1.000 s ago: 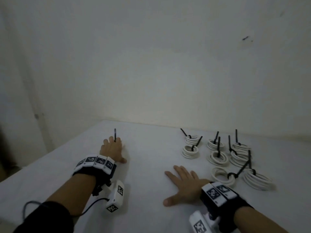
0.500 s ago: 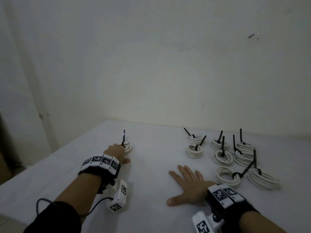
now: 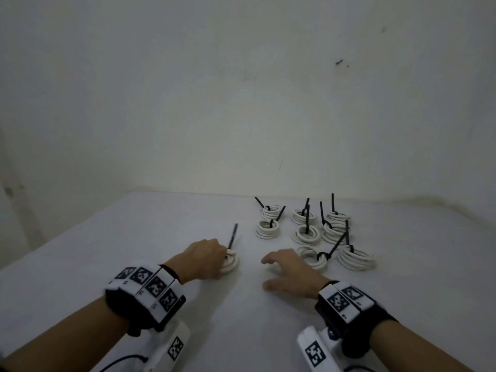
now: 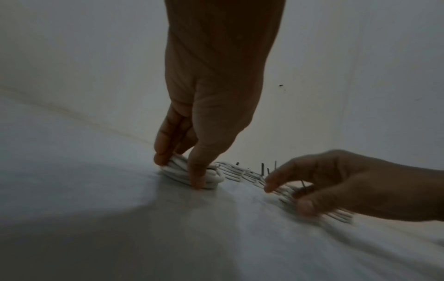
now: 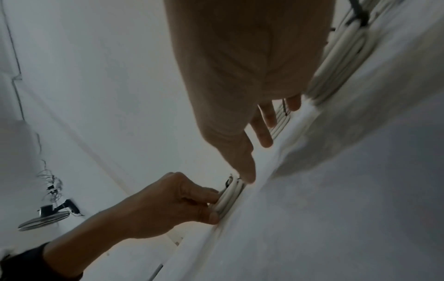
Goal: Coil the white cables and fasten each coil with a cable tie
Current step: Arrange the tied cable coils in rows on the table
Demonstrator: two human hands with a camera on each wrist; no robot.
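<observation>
Since a moment ago the left hand (image 3: 205,257) has dragged its coil (image 3: 230,261) across the table (image 3: 134,251) toward the middle; thumb and fingers pinch its rim. Right hand (image 3: 291,272) hovers alongside, fingers loosely spread, holding nothing. A black tie (image 3: 233,235) sticks up from the coil.

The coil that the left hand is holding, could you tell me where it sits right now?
In the head view the coil lies on the table under the left hand, left of the right hand and apart from the tied coils further right.
</observation>
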